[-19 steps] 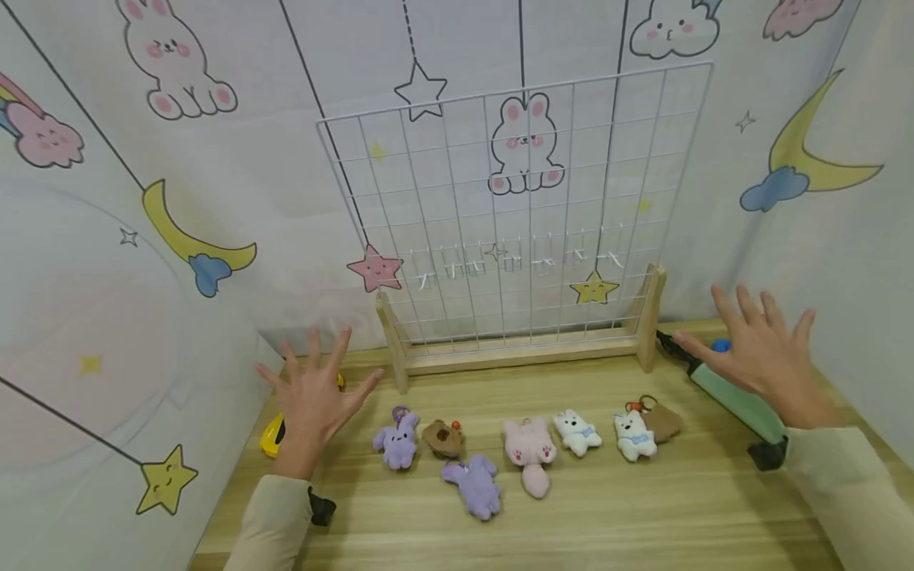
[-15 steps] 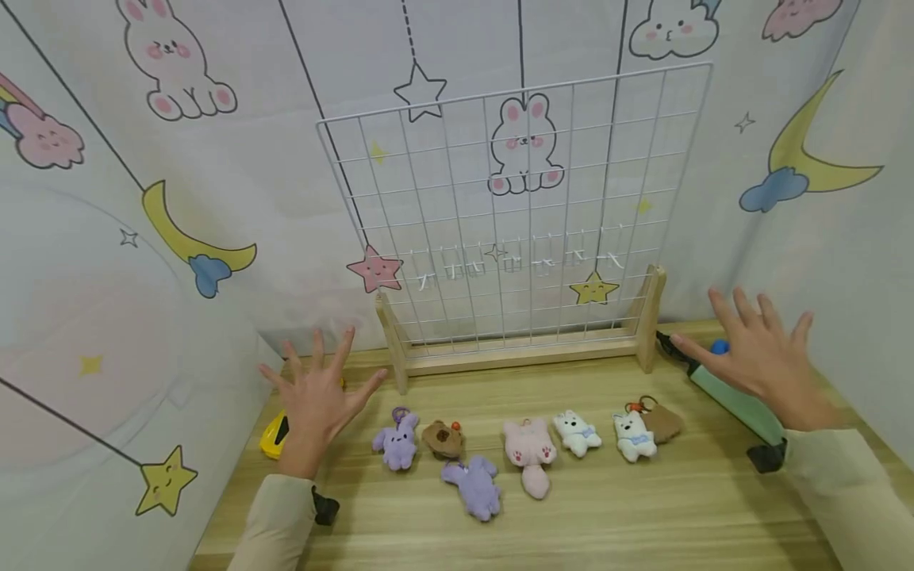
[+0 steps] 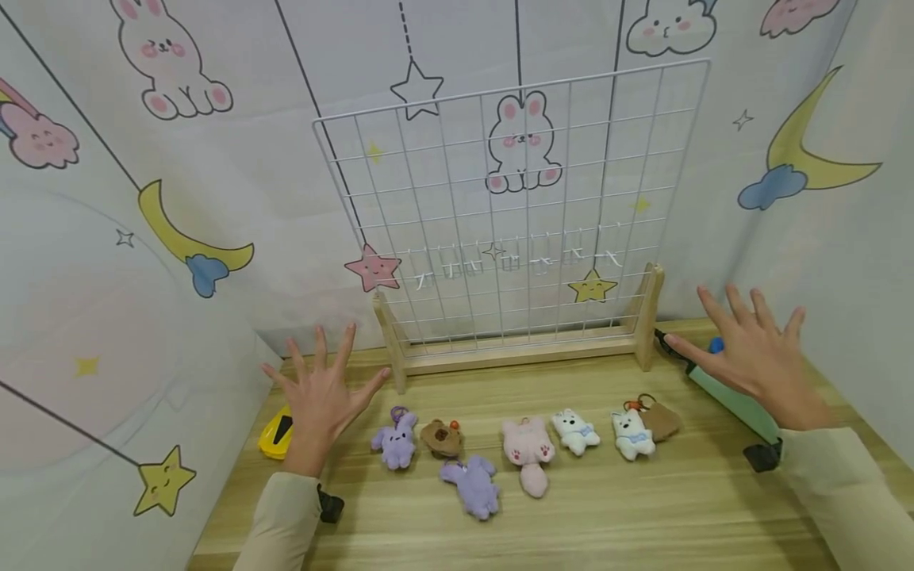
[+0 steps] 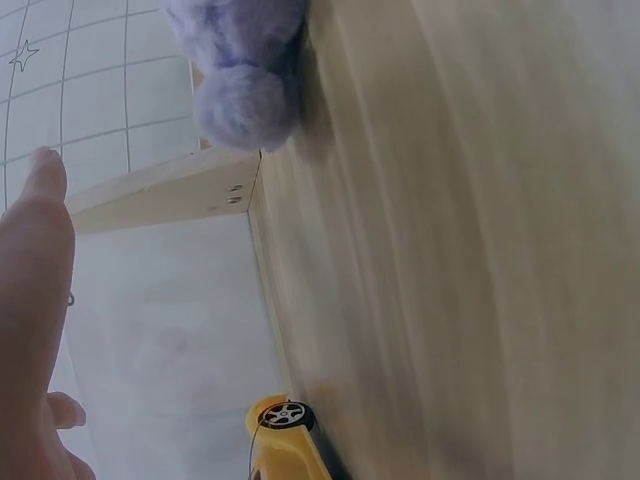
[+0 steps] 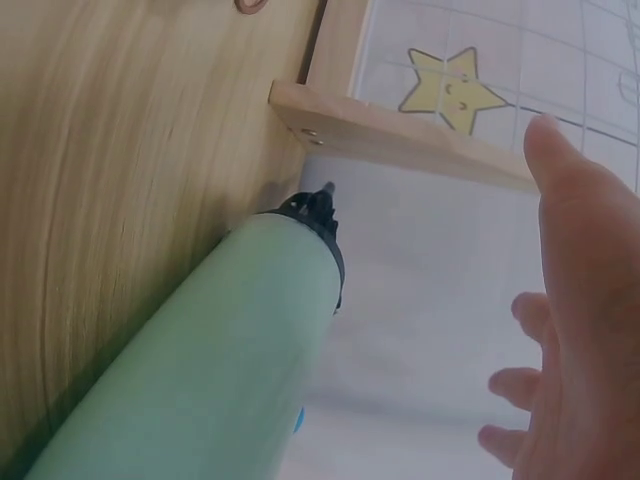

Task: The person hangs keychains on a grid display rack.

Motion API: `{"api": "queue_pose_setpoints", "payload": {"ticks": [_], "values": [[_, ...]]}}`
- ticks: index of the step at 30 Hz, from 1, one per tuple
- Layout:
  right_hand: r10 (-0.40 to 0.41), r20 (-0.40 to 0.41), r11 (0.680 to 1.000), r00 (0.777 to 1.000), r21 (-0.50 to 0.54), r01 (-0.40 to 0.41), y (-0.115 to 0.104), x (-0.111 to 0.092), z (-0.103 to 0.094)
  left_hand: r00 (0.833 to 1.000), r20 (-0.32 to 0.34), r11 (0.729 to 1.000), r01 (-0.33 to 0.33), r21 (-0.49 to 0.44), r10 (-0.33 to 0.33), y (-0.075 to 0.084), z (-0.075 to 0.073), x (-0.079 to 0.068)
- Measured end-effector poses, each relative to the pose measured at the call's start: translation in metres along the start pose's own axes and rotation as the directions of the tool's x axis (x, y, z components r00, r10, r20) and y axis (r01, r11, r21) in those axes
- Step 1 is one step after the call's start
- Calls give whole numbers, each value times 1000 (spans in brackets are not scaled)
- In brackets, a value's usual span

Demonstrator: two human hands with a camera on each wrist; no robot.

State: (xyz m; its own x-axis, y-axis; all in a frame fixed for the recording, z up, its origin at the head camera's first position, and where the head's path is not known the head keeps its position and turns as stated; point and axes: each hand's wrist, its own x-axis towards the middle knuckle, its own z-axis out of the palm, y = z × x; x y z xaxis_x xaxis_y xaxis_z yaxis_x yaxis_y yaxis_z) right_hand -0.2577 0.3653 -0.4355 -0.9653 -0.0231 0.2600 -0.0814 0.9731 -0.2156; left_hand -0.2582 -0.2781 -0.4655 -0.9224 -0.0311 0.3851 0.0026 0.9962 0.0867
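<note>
The left hand and the right hand hang over the bench, each grip spread wide, holding nothing. The step in hand looks like a ready pause, with nothing picked up. Near the bench's left edge, beside the left hand, is a yellow toy car; near the right edge, beneath the right hand, lies a pale green, black-tipped cylinder. Between the hands, small plush charms lie across the bench, from a long-eared lilac plush to a tan charm (partly hidden by a white plush dog). Toward the back edge, a white wire grid panel with white metal hooks stands in a pale wooden stand. Taking a charm would probably call for lowering one grip inward and pinching its ring or soft body.
</note>
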Motion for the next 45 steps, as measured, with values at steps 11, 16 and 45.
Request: {"api": "queue_pose_setpoints", "payload": {"ticks": [11,16,45], "values": [[-76,-164,997,983,-18,74,-10,-9,-7,998,-68,998,-13,-60,9,8,6,-3],[-199,-207,978,958,19,207,-25,-21,-1,989,-142,986,-63,-151,41,17,11,-3],[-193,259,951,946,289,114,-41,-14,57,984,-109,772,38,-635,-138,63,32,9]]}}
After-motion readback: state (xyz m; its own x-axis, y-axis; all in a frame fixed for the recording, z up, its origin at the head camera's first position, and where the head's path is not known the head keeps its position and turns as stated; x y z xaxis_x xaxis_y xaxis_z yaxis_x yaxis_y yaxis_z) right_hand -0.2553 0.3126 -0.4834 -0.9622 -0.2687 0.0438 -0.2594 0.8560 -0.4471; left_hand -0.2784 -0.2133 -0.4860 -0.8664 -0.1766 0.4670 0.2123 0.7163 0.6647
